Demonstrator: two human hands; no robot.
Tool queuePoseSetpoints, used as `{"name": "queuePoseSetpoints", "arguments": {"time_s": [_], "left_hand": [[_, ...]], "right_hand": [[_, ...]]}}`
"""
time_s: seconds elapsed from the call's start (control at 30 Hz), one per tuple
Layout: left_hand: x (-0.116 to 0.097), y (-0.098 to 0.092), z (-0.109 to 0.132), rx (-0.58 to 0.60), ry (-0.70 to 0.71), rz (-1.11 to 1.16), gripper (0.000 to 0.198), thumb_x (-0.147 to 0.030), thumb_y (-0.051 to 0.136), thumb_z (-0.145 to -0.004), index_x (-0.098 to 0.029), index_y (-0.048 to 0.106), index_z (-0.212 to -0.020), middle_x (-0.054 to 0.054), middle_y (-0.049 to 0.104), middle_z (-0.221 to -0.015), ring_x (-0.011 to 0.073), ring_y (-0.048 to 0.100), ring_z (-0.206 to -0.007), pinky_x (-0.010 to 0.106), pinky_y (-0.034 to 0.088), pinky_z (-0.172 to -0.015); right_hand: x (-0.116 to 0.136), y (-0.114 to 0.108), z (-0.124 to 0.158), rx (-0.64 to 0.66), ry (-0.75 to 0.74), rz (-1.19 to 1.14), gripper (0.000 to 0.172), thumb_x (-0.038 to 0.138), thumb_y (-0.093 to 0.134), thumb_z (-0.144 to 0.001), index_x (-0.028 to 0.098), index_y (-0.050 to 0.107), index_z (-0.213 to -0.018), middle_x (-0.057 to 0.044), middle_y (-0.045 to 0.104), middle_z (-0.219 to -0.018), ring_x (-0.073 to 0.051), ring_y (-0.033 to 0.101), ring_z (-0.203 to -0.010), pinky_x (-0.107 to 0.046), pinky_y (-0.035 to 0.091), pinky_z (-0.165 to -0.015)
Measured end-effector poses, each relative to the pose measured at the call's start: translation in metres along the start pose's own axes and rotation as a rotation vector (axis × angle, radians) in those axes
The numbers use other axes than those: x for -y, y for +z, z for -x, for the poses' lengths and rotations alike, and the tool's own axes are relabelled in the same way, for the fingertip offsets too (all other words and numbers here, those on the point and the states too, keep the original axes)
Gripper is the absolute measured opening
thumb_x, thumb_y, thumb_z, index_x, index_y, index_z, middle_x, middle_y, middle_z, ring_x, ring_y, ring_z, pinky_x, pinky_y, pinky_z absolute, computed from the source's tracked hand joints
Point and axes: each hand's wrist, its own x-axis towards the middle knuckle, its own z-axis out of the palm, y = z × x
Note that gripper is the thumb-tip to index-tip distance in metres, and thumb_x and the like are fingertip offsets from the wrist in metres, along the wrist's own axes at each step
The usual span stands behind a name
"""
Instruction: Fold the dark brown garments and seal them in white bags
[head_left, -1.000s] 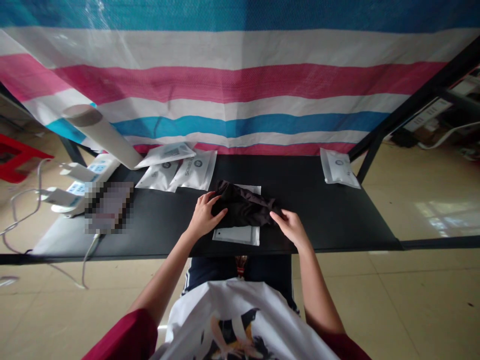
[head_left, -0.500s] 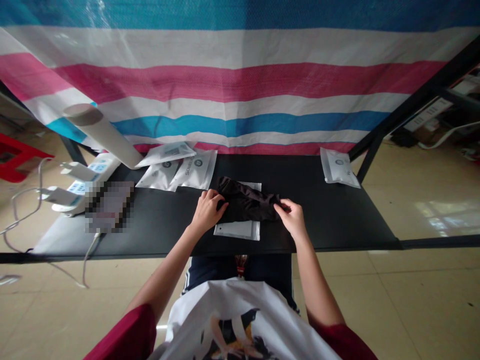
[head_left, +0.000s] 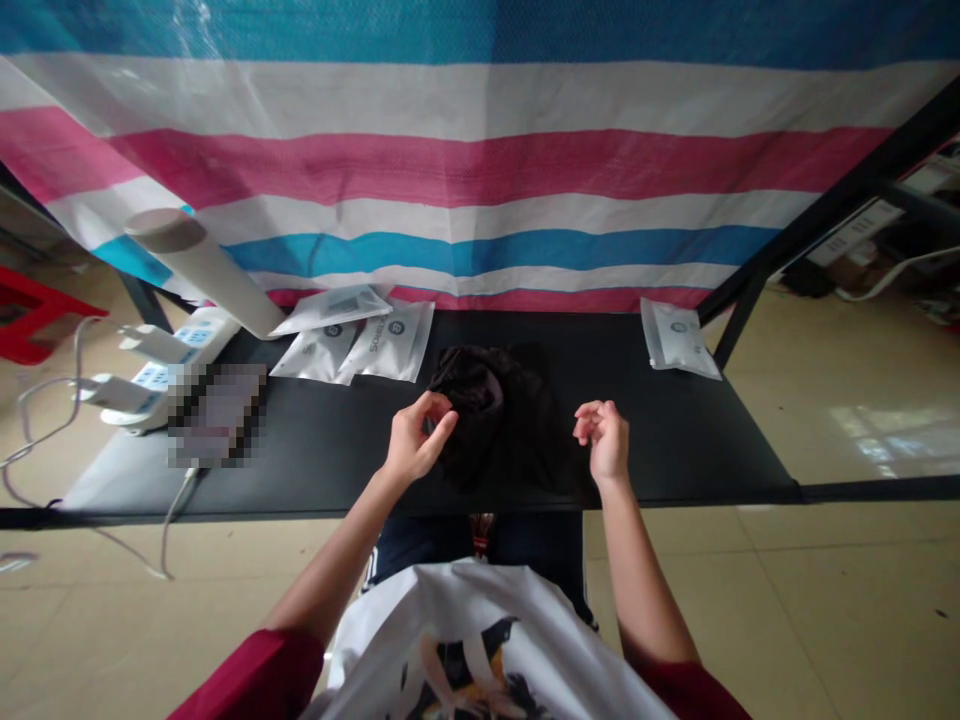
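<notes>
A dark, crumpled piece of cloth (head_left: 499,410), probably a garment, lies loosely spread on the black table in front of me. Its folds are too dark to make out its exact kind. My left hand (head_left: 418,435) is by its left edge, thumb and forefinger curved with a gap between them; whether the fingertips touch the cloth is unclear. To the right of the cloth hovers my right hand (head_left: 606,438), its fingers loosely bent and nothing visible in them. The white packet that was under the cloth is hidden.
Several white zip packets (head_left: 394,342) lie at the back left, another packet (head_left: 679,338) at the back right. On the left are a white bottle (head_left: 210,275), a power strip (head_left: 161,375) with plugs and a blurred-out phone-like object (head_left: 217,415) on a cable. A striped sheet (head_left: 450,160) hangs behind.
The cloth has gone from a narrow folded bundle to a wider, loose spread that covers the packet beneath. My right hand has let go and moved right; my left hand has loosened.
</notes>
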Motion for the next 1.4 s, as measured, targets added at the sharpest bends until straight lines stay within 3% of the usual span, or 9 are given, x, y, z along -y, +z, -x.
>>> {"name": "queuePoseSetpoints", "arguments": {"time_s": [0.13, 0.23, 0.3, 0.43, 0.53, 0.73, 0.9, 1.07, 1.4], "left_hand": [[-0.012, 0.028, -0.009, 0.108, 0.031, -0.317, 0.040, -0.047, 0.069, -0.079, -0.021, 0.059, -0.108, 0.007, 0.065, -0.098, 0.0263, 0.060, -0.092, 0.039, 0.048, -0.083], [-0.012, 0.039, -0.013, 0.145, 0.035, -0.330, 0.016, -0.035, 0.064, -0.082, -0.022, 0.062, -0.092, 0.006, 0.064, -0.093, 0.0256, 0.060, -0.090, 0.038, 0.047, -0.080], [-0.006, 0.030, -0.013, -0.044, -0.020, -0.211, 0.007, -0.028, 0.055, -0.086, -0.022, 0.059, -0.087, 0.004, 0.062, -0.087, 0.0213, 0.058, -0.084, 0.034, 0.046, -0.076], [0.017, -0.012, -0.002, -0.748, -0.153, 0.071, 0.005, -0.021, 0.049, -0.082, -0.021, 0.045, -0.079, -0.002, 0.048, -0.076, 0.0148, 0.051, -0.074, 0.028, 0.044, -0.073], [0.027, -0.036, 0.013, -0.935, -0.145, 0.083, 0.013, -0.019, 0.054, -0.076, -0.022, 0.043, -0.083, -0.002, 0.047, -0.084, 0.0137, 0.050, -0.078, 0.027, 0.043, -0.072], [0.012, -0.024, 0.015, -0.334, 0.001, -0.363, 0.022, -0.031, 0.064, -0.080, -0.022, 0.055, -0.098, 0.006, 0.059, -0.099, 0.0235, 0.056, -0.096, 0.039, 0.046, -0.089], [0.016, 0.001, 0.009, 0.156, 0.074, -0.596, 0.091, -0.059, 0.078, -0.064, -0.024, 0.045, -0.140, 0.015, 0.045, -0.146, 0.0422, 0.034, -0.138, 0.060, 0.027, -0.113], [0.030, 0.008, 0.025, 0.248, -0.004, -0.661, 0.106, -0.077, 0.067, -0.064, -0.025, 0.035, -0.151, 0.017, 0.028, -0.159, 0.0529, 0.015, -0.145, 0.076, 0.017, -0.108], [0.028, 0.007, 0.028, 0.223, -0.016, -0.663, 0.101, -0.078, 0.064, -0.067, -0.026, 0.038, -0.150, 0.016, 0.031, -0.158, 0.0505, 0.016, -0.146, 0.074, 0.018, -0.109]], "right_hand": [[0.004, 0.025, -0.005, 0.096, -0.123, 0.175, 0.043, 0.054, 0.045, -0.092, 0.020, 0.065, -0.076, -0.004, 0.068, -0.069, -0.019, 0.064, -0.067, -0.032, 0.051, -0.065], [0.002, 0.040, -0.006, 0.256, -0.226, 0.449, 0.033, 0.047, 0.051, -0.091, 0.021, 0.070, -0.097, -0.009, 0.074, -0.102, -0.025, 0.068, -0.098, -0.040, 0.052, -0.089], [-0.003, 0.042, -0.005, 0.312, -0.295, 0.633, 0.033, 0.043, 0.054, -0.090, 0.021, 0.069, -0.110, -0.011, 0.070, -0.117, -0.027, 0.064, -0.111, -0.043, 0.048, -0.099], [-0.009, 0.029, -0.001, 0.299, -0.357, 0.808, 0.033, 0.038, 0.054, -0.091, 0.020, 0.068, -0.113, -0.012, 0.070, -0.118, -0.028, 0.062, -0.113, -0.044, 0.048, -0.101], [-0.006, 0.022, -0.001, 0.258, -0.353, 0.852, 0.034, 0.039, 0.052, -0.092, 0.019, 0.069, -0.113, -0.011, 0.072, -0.112, -0.028, 0.065, -0.105, -0.044, 0.050, -0.096], [-0.009, 0.037, -0.004, 0.257, -0.387, 0.893, 0.052, 0.048, 0.048, -0.093, 0.015, 0.058, -0.132, -0.016, 0.060, -0.135, -0.031, 0.052, -0.129, -0.047, 0.042, -0.107], [-0.023, 0.041, 0.003, 0.435, -0.319, 1.120, 0.091, 0.070, 0.051, -0.084, 0.010, 0.033, -0.152, -0.021, 0.026, -0.159, -0.037, 0.020, -0.149, -0.056, 0.024, -0.117], [-0.028, 0.033, 0.004, 0.502, -0.368, 1.181, 0.100, 0.074, 0.052, -0.081, 0.011, 0.026, -0.155, -0.018, 0.016, -0.162, -0.034, 0.013, -0.151, -0.053, 0.017, -0.120], [-0.027, 0.033, 0.005, 0.490, -0.396, 1.194, 0.094, 0.072, 0.047, -0.085, 0.008, 0.031, -0.152, -0.020, 0.021, -0.161, -0.033, 0.016, -0.150, -0.051, 0.018, -0.120]]}}
